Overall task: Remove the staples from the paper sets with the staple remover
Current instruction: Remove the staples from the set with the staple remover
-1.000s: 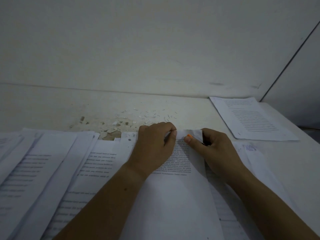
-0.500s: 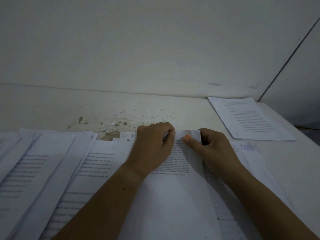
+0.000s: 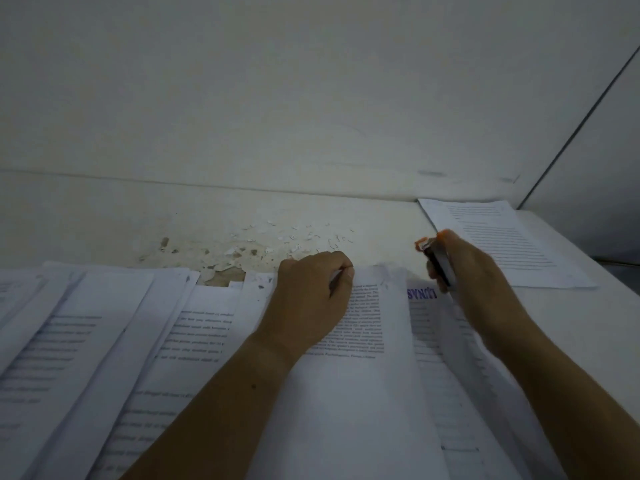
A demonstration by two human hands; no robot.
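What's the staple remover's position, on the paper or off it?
Off it: the right hand holds the staple remover clear of the paper set.

Dim, flat light; soft focus, wide-angle bending at the edges.

Looks like an office desk or a study corner to me, can't tell which. It's a flat white tabletop (image 3: 381, 220) shoved against a plain off-white wall (image 3: 311, 98). Overlapping white sheets of typed text (image 3: 86, 341) fan out left of where the left hand (image 3: 311, 296) pinches the white stapled paper set (image 3: 363, 393). Just beyond that grip there are little white paper scraps (image 3: 294, 249) and a worn peeling patch (image 3: 221, 266). The right hand (image 3: 481, 282) grips a grey-and-orange staple remover (image 3: 440, 265), and another white printed stack (image 3: 502, 244) lies just past it.
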